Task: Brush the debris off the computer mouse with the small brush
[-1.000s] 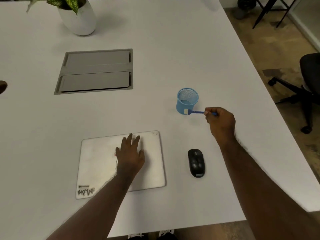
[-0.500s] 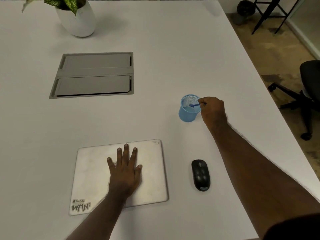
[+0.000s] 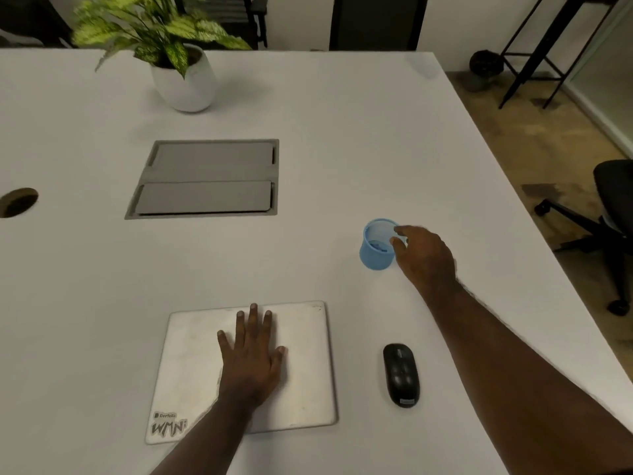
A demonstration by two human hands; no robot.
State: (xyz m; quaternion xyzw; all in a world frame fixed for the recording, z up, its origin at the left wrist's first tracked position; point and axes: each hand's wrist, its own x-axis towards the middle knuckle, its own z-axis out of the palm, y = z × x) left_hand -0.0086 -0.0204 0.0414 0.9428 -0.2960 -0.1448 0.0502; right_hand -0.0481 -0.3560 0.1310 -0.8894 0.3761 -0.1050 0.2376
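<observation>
A black computer mouse (image 3: 400, 373) lies on the white table (image 3: 342, 149), to the right of a closed silver laptop (image 3: 305, 365). Beyond the mouse stands a light blue mesh cup (image 3: 373, 258). The small blue brush (image 3: 378, 246) lies inside the cup, only partly visible. My right hand (image 3: 424, 258) hovers at the cup's right rim, thumb and forefinger slightly apart, with nothing seen between them. My left hand (image 3: 253, 354) rests flat on the laptop lid, fingers spread.
A grey cable hatch (image 3: 209, 180) is set into the table's middle. A potted plant (image 3: 181, 77) stands at the back. A round cable hole (image 3: 17, 202) sits at the left edge. An office chair (image 3: 609, 221) stands on the floor to the right.
My right hand carried the brush from beside the cup to over its rim, and the brush now lies inside the cup, out of my fingers. My left hand stayed on the laptop.
</observation>
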